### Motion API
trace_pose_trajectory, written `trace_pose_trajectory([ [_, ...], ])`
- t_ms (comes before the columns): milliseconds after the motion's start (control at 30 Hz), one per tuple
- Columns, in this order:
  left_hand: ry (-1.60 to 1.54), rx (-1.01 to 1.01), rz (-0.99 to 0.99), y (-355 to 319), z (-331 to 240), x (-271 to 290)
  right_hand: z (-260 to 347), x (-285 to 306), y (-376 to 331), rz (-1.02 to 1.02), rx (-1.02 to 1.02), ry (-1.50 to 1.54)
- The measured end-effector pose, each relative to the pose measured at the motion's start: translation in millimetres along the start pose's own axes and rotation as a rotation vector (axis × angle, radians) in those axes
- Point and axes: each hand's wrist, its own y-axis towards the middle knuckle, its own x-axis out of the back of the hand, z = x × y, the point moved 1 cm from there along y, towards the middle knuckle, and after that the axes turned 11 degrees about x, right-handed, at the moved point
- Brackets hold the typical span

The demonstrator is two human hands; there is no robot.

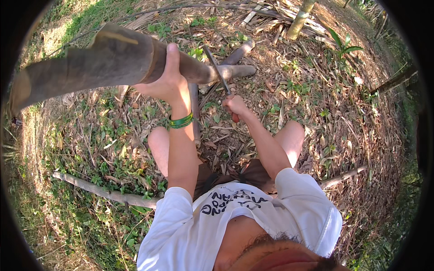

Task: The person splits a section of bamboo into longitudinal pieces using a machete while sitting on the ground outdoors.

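My left hand (pixel 169 86) is closed round a thick grey-brown bamboo pole (pixel 108 56), thumb on top, just beside a ring-like joint. The pole slants from the far left to a narrower end near the middle; its broad left part has a ragged upper edge. A green bracelet (pixel 181 121) circles my left wrist. My right hand (pixel 235 105) grips a knife (pixel 220 74) by its reddish-brown handle. Its long, narrow dark blade points away and left, crossing the pole near its thin end. Whether the edge touches the pole I cannot tell.
Short pieces of wood (pixel 238 53) lie under and beside the pole's thin end. Another stick (pixel 195 110) runs toward me between my knees. A long branch (pixel 108 194) lies to my left. Dry leaves cover the ground; a slim trunk (pixel 300 20) stands at the back.
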Motion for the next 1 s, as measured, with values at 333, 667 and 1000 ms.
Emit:
trace_pose_trajectory([
  [333,0.141,0.071,0.436,60,9,94,32,-56,-10,-0.014,0.056,0.115],
  [667,0.189,-0.062,0.179,77,14,92,219,-18,-32,-0.270,0.779,0.017],
  [1000,0.605,-0.096,0.093,59,76,86,-93,-110,-26,0.059,-0.155,-0.125],
])
